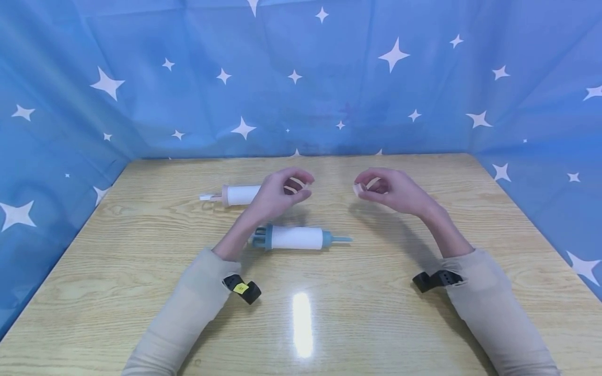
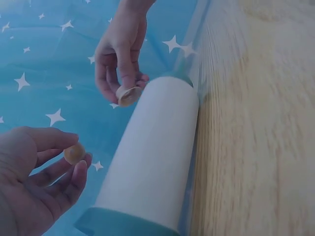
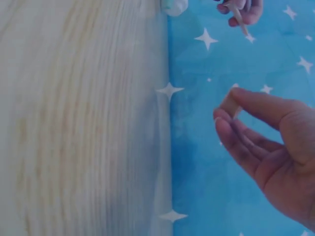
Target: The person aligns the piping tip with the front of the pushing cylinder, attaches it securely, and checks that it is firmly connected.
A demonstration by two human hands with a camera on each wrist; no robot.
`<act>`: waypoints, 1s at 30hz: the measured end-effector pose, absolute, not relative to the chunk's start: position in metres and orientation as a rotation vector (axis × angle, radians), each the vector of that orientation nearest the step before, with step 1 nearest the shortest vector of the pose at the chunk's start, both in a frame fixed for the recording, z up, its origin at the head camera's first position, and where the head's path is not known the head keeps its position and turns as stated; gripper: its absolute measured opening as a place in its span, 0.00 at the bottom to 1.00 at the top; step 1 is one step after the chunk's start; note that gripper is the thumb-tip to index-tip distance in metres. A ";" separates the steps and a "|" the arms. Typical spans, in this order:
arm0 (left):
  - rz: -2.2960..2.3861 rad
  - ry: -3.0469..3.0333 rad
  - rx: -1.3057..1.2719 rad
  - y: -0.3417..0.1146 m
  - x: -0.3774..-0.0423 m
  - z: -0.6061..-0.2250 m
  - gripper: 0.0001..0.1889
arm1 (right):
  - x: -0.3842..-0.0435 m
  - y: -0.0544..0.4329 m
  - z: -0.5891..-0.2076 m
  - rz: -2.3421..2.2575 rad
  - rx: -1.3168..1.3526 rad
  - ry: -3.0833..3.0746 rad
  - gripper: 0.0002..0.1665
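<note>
My left hand point(image 1: 282, 190) is raised above the table and pinches a small tan, round-ended piece point(image 2: 74, 153) between thumb and fingers. In the right wrist view that piece looks thin and stick-like. Across from it, my right hand point(image 1: 392, 190) pinches a small pale pink, cap-like piece point(image 1: 359, 189), its round rim showing in the left wrist view. The hands are apart. Below them lies a white syringe-like tube with teal ends point(image 1: 297, 237), its thin tip pointing right. A similar white tube with pink parts point(image 1: 242, 195) lies behind, partly hidden by my left hand.
The wood-grain table point(image 1: 367, 324) carries a bright light reflection near its front. A blue curtain with white stars point(image 1: 301, 104) encloses the back and both sides. Each wrist wears a black strapped camera point(image 1: 242, 288).
</note>
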State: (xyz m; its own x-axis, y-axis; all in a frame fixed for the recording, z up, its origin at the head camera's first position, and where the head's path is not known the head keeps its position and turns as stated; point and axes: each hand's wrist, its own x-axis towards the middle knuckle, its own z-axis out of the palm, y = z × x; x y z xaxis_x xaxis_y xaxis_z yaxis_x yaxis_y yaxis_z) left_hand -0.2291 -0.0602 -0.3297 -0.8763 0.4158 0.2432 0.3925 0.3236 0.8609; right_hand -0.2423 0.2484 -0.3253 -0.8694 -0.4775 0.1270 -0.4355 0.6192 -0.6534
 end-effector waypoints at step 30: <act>2.015 2.098 0.960 -0.070 -0.189 -0.312 0.08 | -0.199 0.216 -0.295 -1.651 -1.068 2.272 0.22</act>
State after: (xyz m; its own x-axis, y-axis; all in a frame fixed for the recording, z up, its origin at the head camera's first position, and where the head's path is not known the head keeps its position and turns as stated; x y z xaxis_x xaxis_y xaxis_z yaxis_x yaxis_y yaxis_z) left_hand -0.1886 -0.0699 -0.3125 -0.8008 0.4800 0.3583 0.3774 -0.0601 0.9241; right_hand -0.1992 0.2160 -0.2946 -0.7393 -0.6096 0.2860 -0.4602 0.1474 -0.8755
